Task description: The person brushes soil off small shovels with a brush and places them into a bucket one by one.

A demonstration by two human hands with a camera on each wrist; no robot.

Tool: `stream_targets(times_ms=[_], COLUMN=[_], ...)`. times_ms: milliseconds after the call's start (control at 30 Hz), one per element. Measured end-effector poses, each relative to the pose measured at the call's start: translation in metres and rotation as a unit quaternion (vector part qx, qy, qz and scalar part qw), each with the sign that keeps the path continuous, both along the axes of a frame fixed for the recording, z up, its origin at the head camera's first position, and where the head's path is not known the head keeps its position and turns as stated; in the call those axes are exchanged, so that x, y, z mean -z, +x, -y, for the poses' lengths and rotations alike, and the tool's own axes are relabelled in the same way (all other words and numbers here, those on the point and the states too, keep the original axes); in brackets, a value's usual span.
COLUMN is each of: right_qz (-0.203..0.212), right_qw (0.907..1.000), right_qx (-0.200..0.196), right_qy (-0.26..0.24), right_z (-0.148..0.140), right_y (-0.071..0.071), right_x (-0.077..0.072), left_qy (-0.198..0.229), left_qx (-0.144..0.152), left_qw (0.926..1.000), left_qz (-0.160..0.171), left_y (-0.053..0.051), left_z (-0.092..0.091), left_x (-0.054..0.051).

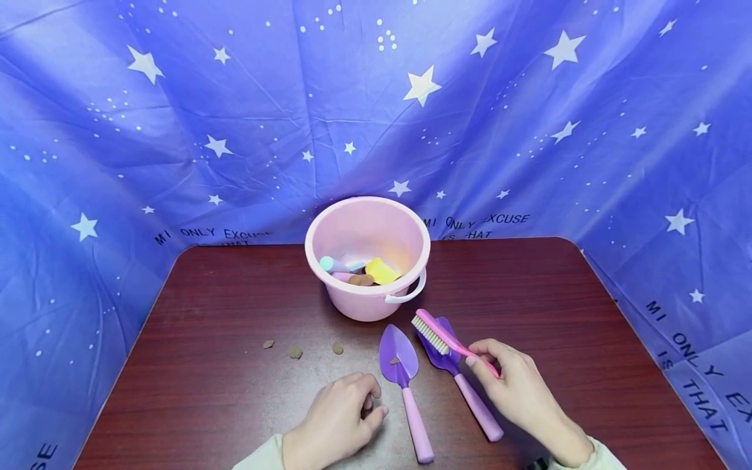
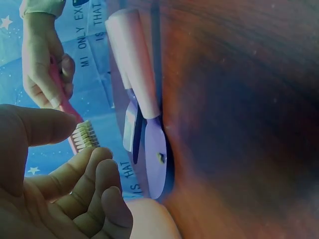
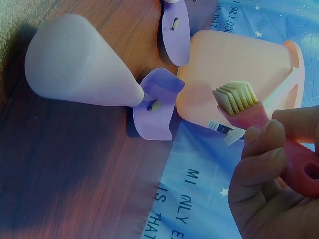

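My right hand (image 1: 523,385) grips the pink handle of a scrub brush (image 1: 433,333) with pale bristles. The brush is over the blade of a purple trowel (image 1: 478,408) with a pink handle, and in the right wrist view a small brown flake (image 3: 155,105) lies on that blade. Left of it lies a second purple trowel (image 1: 417,427), a brown flake (image 1: 394,360) on its pointed blade. Beside this second trowel is my left hand (image 1: 341,418), fingers loosely curled and holding nothing. In the left wrist view its thumb and fingertips are apart.
Behind the trowels stands a pink bucket (image 1: 367,303) with a white handle (image 1: 411,294); a yellow piece (image 1: 382,271) and other small things lie inside. Several brown flakes, one at the middle (image 1: 296,352), lie left of the trowels. Blue star-printed cloth (image 1: 352,98) surrounds the table (image 1: 205,294).
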State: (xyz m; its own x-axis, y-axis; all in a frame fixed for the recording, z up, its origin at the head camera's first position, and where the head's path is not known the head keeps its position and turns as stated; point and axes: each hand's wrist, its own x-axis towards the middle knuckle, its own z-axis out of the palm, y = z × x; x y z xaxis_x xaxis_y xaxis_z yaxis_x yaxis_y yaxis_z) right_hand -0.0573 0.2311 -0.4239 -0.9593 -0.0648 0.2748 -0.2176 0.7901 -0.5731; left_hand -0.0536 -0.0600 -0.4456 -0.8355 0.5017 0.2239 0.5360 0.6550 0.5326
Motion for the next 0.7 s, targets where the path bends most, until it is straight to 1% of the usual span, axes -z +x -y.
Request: stream_targets(times_ms=[133, 300, 467, 700], right_qz=[0.000, 0.000, 0.000, -0.001], right_qw=[1.0000, 1.0000, 1.0000, 0.9999], right_qx=[-0.001, 0.002, 0.002, -0.003], right_qy=[-0.003, 0.000, -0.001, -0.011], right_z=[0.000, 0.001, 0.002, 0.003], right_y=[0.001, 0.001, 0.002, 0.002], right_x=[0.000, 0.002, 0.002, 0.003], left_qy=[0.008, 0.018, 0.010, 0.006], left_qx=[0.008, 0.024, 0.042, 0.062], left_qw=[0.9999, 0.9994, 0.9988, 0.9978], left_qz=[0.009, 0.016, 0.024, 0.025], left_y=[0.004, 0.009, 0.012, 0.018], left_z=[-0.002, -0.007, -0.014, -0.024], left_x=[0.006, 0.014, 0.020, 0.026])
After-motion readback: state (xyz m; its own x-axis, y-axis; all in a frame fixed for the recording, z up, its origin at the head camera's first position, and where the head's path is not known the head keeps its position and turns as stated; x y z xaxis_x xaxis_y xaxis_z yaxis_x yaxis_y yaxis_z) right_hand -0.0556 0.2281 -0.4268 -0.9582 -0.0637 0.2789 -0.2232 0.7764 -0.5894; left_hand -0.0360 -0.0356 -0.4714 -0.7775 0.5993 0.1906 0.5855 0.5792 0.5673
